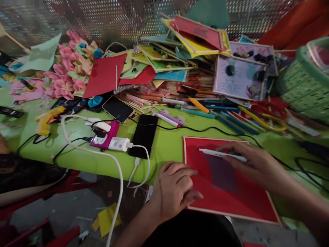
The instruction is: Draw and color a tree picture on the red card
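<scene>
A red board (246, 202) edged with pale thin sticks lies at the front edge of the green table, jutting a little past it. My right hand (246, 159) is closed around a white marker pen (218, 153), its dark tip over the upper left part of the board. Faint marks seem to show near the tip, though they are hard to make out. At the board's left edge rests my left hand (177, 187), fingers loosely bent and apart, with nothing held. A dark shadow falls across the middle of the board.
Left of the board are a black phone (144, 135), a pink power strip (105, 135) with white cables, and a yellow glue gun (47, 120). Behind lie yellow-handled scissors (275, 121), pens, sticks and stacked coloured frames (197, 34). A green basket (305, 80) stands right.
</scene>
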`<state>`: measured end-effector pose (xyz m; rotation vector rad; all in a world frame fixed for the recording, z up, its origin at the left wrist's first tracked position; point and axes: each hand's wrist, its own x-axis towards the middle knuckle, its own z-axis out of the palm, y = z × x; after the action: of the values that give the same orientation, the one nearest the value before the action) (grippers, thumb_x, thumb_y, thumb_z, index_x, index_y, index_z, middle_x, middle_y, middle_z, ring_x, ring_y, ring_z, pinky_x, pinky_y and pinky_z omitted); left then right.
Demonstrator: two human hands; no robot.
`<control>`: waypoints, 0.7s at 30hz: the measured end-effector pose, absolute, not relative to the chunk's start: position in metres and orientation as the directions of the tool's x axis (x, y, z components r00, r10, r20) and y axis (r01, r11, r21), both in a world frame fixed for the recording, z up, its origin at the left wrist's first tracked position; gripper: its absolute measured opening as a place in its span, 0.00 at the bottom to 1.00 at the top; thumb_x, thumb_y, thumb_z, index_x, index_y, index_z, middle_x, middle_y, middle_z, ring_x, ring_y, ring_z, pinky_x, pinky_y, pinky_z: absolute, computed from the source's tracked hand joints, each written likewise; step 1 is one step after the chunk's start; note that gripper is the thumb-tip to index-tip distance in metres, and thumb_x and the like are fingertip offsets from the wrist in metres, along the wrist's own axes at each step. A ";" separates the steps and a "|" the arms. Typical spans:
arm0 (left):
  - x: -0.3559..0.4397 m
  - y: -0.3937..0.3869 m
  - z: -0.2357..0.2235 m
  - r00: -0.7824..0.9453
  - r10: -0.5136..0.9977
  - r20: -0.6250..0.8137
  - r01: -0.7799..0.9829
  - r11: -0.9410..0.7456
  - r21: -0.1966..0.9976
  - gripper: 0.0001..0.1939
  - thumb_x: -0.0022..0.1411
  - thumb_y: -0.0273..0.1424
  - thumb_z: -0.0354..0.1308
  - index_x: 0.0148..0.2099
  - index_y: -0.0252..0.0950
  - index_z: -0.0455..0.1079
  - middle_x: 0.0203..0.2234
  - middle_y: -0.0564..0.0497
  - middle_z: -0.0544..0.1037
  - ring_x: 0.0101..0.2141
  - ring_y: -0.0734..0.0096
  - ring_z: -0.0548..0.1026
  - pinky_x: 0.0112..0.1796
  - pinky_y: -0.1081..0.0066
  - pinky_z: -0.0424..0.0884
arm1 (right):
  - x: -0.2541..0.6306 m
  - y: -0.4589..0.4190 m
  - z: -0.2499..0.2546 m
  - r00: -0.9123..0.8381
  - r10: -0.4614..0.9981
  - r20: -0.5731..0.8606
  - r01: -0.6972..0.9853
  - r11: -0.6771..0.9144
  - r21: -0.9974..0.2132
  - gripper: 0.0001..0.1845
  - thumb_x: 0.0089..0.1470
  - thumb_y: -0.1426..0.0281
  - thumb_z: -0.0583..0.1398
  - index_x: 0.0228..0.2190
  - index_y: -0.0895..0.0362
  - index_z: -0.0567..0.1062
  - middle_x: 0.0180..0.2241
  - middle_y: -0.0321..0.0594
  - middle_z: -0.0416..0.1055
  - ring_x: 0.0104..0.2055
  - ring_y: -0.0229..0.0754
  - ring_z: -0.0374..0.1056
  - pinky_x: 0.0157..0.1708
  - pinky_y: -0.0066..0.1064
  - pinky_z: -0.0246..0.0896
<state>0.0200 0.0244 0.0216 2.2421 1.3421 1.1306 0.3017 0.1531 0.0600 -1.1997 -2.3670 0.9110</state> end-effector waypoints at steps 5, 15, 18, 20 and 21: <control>0.021 0.025 0.021 0.236 0.838 0.491 0.597 -0.524 0.607 0.31 0.86 0.54 0.43 0.37 0.41 0.73 0.50 0.51 0.90 0.53 0.65 0.83 0.59 0.63 0.72 | 0.303 0.148 0.053 -0.606 0.795 0.021 0.598 0.473 -0.647 0.16 0.74 0.53 0.60 0.50 0.45 0.85 0.44 0.39 0.88 0.40 0.47 0.83 0.39 0.34 0.75; 0.020 0.024 0.020 0.271 0.843 0.466 0.640 -0.519 0.567 0.31 0.86 0.54 0.44 0.37 0.41 0.75 0.51 0.50 0.90 0.54 0.64 0.84 0.58 0.62 0.73 | 0.303 0.145 0.050 -0.629 0.777 0.032 0.591 0.504 -0.630 0.16 0.74 0.53 0.60 0.51 0.43 0.85 0.46 0.39 0.88 0.42 0.49 0.85 0.41 0.36 0.78; 0.020 0.025 0.019 0.257 0.834 0.489 0.625 -0.529 0.574 0.31 0.86 0.54 0.44 0.38 0.41 0.74 0.51 0.51 0.90 0.54 0.65 0.84 0.58 0.63 0.73 | 0.302 0.143 0.049 -0.643 0.765 0.034 0.580 0.516 -0.631 0.16 0.75 0.53 0.59 0.50 0.43 0.85 0.44 0.38 0.88 0.41 0.49 0.85 0.40 0.36 0.78; 0.020 0.025 0.020 0.262 0.831 0.491 0.630 -0.533 0.566 0.30 0.86 0.54 0.45 0.38 0.41 0.74 0.51 0.51 0.90 0.54 0.65 0.84 0.58 0.63 0.72 | 0.301 0.144 0.050 -0.638 0.769 0.045 0.580 0.518 -0.628 0.16 0.75 0.53 0.59 0.50 0.43 0.84 0.43 0.38 0.88 0.40 0.49 0.85 0.39 0.36 0.78; 0.020 0.025 0.020 0.267 0.832 0.487 0.634 -0.532 0.561 0.30 0.86 0.53 0.46 0.38 0.41 0.74 0.52 0.51 0.90 0.54 0.65 0.84 0.58 0.62 0.72 | 0.300 0.144 0.050 -0.630 0.775 0.050 0.584 0.516 -0.627 0.16 0.75 0.53 0.59 0.50 0.43 0.84 0.43 0.38 0.88 0.40 0.49 0.85 0.39 0.36 0.78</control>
<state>0.0202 0.0245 0.0200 2.2852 1.3565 1.1223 0.3002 0.1444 0.0502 -1.1330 -2.4370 0.8275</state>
